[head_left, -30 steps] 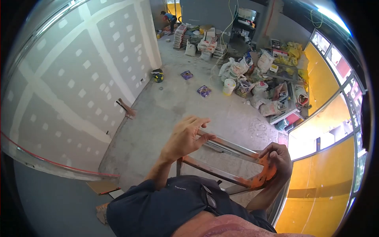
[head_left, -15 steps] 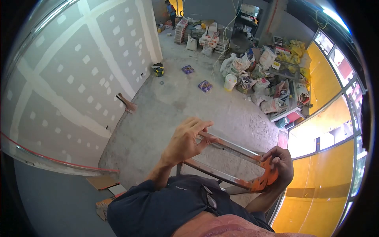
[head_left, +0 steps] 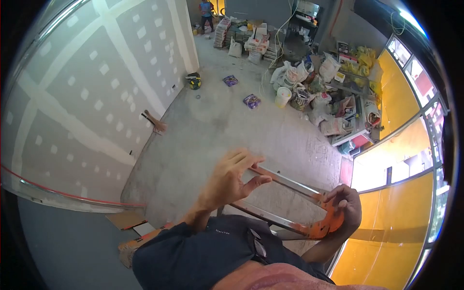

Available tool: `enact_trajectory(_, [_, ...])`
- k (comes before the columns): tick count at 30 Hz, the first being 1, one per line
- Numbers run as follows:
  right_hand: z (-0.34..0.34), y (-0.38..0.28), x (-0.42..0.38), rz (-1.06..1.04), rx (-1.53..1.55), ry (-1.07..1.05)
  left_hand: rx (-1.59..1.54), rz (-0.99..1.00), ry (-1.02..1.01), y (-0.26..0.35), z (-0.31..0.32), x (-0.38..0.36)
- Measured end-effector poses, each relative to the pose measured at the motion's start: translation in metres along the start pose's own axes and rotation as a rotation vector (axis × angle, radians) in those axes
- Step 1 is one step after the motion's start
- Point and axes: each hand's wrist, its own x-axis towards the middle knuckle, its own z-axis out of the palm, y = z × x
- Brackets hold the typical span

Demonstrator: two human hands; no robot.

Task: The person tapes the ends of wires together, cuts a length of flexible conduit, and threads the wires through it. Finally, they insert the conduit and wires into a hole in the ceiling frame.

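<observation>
A metal frame (head_left: 290, 184) with two parallel rails and a rounded orange end is in front of my chest; it looks like the top of a stepladder. My left hand (head_left: 233, 179) is at the left end of its far rail, fingers bent over it and thumb on the near side. On the right, the orange end piece (head_left: 328, 223) lies against my right hand (head_left: 347, 207), whose fingers curl at its outer edge. The frame's left end is partly hidden behind my left hand and forearm.
Beyond the concrete floor (head_left: 208, 125) are a white bucket (head_left: 282, 97), piled bags (head_left: 333, 126) and two purple packets (head_left: 252, 101). A brush (head_left: 155, 123) leans on the left plasterboard wall (head_left: 87, 96). Another person (head_left: 206, 13) stands at the back.
The frame and both my hands have shifted slightly right and down in the view. My left thumb is stretched a little farther from the fingers. The distant person has turned.
</observation>
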Motion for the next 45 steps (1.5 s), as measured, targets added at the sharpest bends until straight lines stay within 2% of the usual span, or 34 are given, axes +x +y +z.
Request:
enact_trajectory(2, [-0.001,-0.001,0.001,-0.009,-0.011,0.013,-0.012,-0.005,0.016,-0.001,0.002,-0.001])
enact_trajectory(4, [-0.003,-0.003,-0.004,0.082,0.069,0.008,-0.067,-0.004,0.026,-0.001,0.002,0.003])
enact_trajectory(6, [-0.006,0.008,-0.010,0.055,0.123,0.022,-0.101,-0.093,0.054,-0.004,0.008,-0.002])
enact_trajectory(7, [-0.004,0.025,-0.008,-0.141,0.360,0.188,-0.115,-0.119,0.041,-0.002,0.009,-0.004])
enact_trajectory(8, [0.001,0.049,-0.008,-0.329,0.592,0.368,-0.111,-0.165,0.017,-0.002,0.008,-0.004])
enact_trajectory(10, [-0.087,0.191,-0.032,-0.160,0.904,0.331,-0.138,-0.218,0.006,-0.014,0.012,0.000])
enact_trajectory(11, [-0.078,0.221,-0.054,-0.124,0.921,0.429,-0.179,-0.255,0.009,-0.018,0.018,-0.004])
enact_trajectory(12, [-0.060,0.260,-0.080,-0.075,0.806,0.535,-0.271,-0.280,0.049,-0.021,0.023,-0.004])
enact_trajectory(13, [-0.040,0.292,-0.110,0.002,0.648,0.622,-0.362,-0.306,0.088,-0.013,0.023,0.001])
enact_trajectory(14, [-0.019,0.321,-0.145,0.104,0.474,0.679,-0.319,-0.333,0.045,-0.005,0.020,-0.002])
enact_trajectory(17, [0.066,0.422,-0.250,0.426,0.037,0.650,-0.242,-0.297,0.041,-0.007,0.020,-0.002])
enact_trajectory(18, [0.107,0.496,-0.314,0.652,0.123,0.661,-0.269,-0.282,0.010,-0.009,0.022,-0.001])
enact_trajectory(20, [0.190,0.408,-0.314,1.202,0.524,0.726,-0.177,-0.294,-0.017,-0.009,0.021,-0.005])
enact_trajectory(22, [0.253,0.415,-0.328,1.491,0.966,0.809,-0.188,-0.297,-0.007,-0.010,0.025,-0.004])
enact_trajectory(23, [0.267,0.393,-0.307,1.344,1.141,0.715,-0.185,-0.314,0.019,-0.016,0.031,-0.003])
enact_trajectory(24, [0.275,0.368,-0.291,1.196,1.317,0.624,-0.184,-0.329,-0.042,-0.018,0.032,-0.005])
enact_trajectory(26, [0.322,0.419,-0.302,1.024,1.353,0.564,-0.107,-0.285,-0.006,-0.020,0.030,-0.002])
enact_trajectory(28, [0.332,0.457,-0.320,1.210,1.355,0.556,-0.089,-0.308,-0.017,-0.026,0.031,0.000])
enact_trajectory(29, [0.333,0.456,-0.327,1.218,1.374,0.580,-0.061,-0.338,0.021,-0.029,0.029,0.000])
enact_trajectory(31, [0.333,0.458,-0.345,1.420,1.025,0.828,-0.065,-0.356,0.001,-0.024,0.032,-0.009])
enact_trajectory(32, [0.346,0.472,-0.348,1.434,1.042,0.838,-0.063,-0.379,0.007,-0.026,0.033,-0.010])
enact_trajectory(34, [0.384,0.518,-0.352,1.058,1.649,0.685,0.019,-0.372,0.022,-0.021,0.039,-0.011])
enact_trajectory(35, [0.381,0.488,-0.332,1.074,1.313,0.856,0.024,-0.368,0.037,-0.024,0.039,-0.011])
enact_trajectory(36, [0.388,0.494,-0.335,1.077,1.327,0.860,0.030,-0.367,0.050,-0.027,0.037,-0.011])
enact_trajectory(38, [0.388,0.502,-0.345,0.902,1.450,0.883,0.054,-0.357,0.032,-0.018,0.040,-0.006])
enact_trajectory(39, [0.395,0.503,-0.355,0.904,1.468,0.888,0.072,-0.364,0.023,-0.020,0.037,-0.006])
enact_trajectory(41, [0.394,0.496,-0.377,1.270,1.182,1.031,0.094,-0.365,0.005,-0.020,0.039,-0.008])
enact_trajectory(43, [0.383,0.477,-0.380,1.450,0.645,1.031,0.060,-0.333,0.036,-0.017,0.042,-0.007])
enact_trajectory(44, [0.386,0.475,-0.382,1.597,0.138,0.923,0.064,-0.317,0.044,-0.017,0.043,-0.006])
enact_trajectory(45, [0.388,0.478,-0.381,1.618,0.040,0.934,0.017,-0.348,0.040,-0.017,0.043,-0.007])
